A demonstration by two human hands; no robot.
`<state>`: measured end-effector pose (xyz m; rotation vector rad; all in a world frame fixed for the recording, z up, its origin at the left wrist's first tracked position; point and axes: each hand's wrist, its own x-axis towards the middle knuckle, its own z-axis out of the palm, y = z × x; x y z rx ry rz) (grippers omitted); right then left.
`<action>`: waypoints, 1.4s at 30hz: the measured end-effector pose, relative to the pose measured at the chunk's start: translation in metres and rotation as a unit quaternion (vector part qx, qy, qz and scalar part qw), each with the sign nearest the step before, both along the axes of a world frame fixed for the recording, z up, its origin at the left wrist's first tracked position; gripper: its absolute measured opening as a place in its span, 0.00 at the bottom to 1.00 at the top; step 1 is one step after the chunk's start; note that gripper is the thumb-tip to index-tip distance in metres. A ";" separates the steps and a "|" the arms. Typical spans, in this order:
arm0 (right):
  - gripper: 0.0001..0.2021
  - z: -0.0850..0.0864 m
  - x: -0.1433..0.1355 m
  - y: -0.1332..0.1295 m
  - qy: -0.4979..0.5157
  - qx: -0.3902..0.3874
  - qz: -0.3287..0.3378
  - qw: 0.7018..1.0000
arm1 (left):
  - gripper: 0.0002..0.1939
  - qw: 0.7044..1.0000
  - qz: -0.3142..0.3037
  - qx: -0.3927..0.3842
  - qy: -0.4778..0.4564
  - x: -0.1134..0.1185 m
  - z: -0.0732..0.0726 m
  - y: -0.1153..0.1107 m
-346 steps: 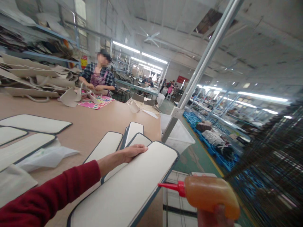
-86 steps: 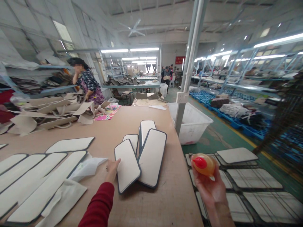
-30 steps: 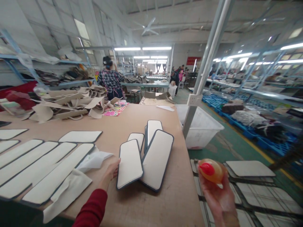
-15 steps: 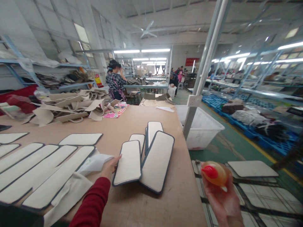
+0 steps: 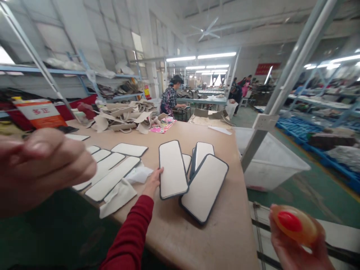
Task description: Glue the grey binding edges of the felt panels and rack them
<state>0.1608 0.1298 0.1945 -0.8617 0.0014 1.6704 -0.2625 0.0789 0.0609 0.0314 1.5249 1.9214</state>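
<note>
Workshop walls (image 5: 107, 41) rose across the upper left of the frame, and a brown counter (image 5: 213, 240) spread through the centre. Beside it at right stood a white bin (image 5: 270, 168); beyond its far end, a co-worker (image 5: 168, 98) in plaid. Pale, dark-edged panels (image 5: 115, 178) lay left of centre, with an overlapping pile (image 5: 206, 189) right of centre. At mid-frame, partly over that pile, was the held panel (image 5: 173, 170). Another person's hand (image 5: 47, 168), curled and blurred, loomed at the left edge. The left hand (image 5: 152, 182) had its fingers closed on the held panel's left edge; those underneath were hidden. At lower right, the right hand (image 5: 289, 249) was wrapped around an amber bottle (image 5: 309, 228), its red tip (image 5: 289, 220) facing the camera.

Good handling seemed to call for a light pinch at the dark edge, enough lift to avoid scuffing, and the bottle's tip well clear of pale faces.
</note>
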 end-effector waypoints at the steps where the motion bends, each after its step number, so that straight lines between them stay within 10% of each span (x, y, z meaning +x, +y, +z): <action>1: 0.20 0.002 0.001 -0.001 -0.001 0.002 0.002 1.000 | 0.15 1.000 -0.001 0.019 -0.006 0.004 0.005 -0.001; 9: 0.20 0.003 0.005 -0.004 0.036 0.007 0.009 0.999 | 0.17 0.995 -0.070 0.066 -0.031 0.053 0.040 -0.012; 20: 0.20 0.002 0.023 -0.010 0.078 0.012 0.024 0.997 | 0.09 0.991 -0.060 0.048 -0.109 0.090 0.022 -0.026; 32: 0.30 -0.037 0.046 0.001 0.141 0.083 0.081 0.983 | 0.07 0.993 -0.075 0.033 -0.082 0.096 0.025 -0.043; 42: 0.18 -0.022 0.042 -0.005 0.151 0.039 0.085 0.984 | 0.08 0.993 -0.075 0.046 -0.074 0.095 0.026 -0.049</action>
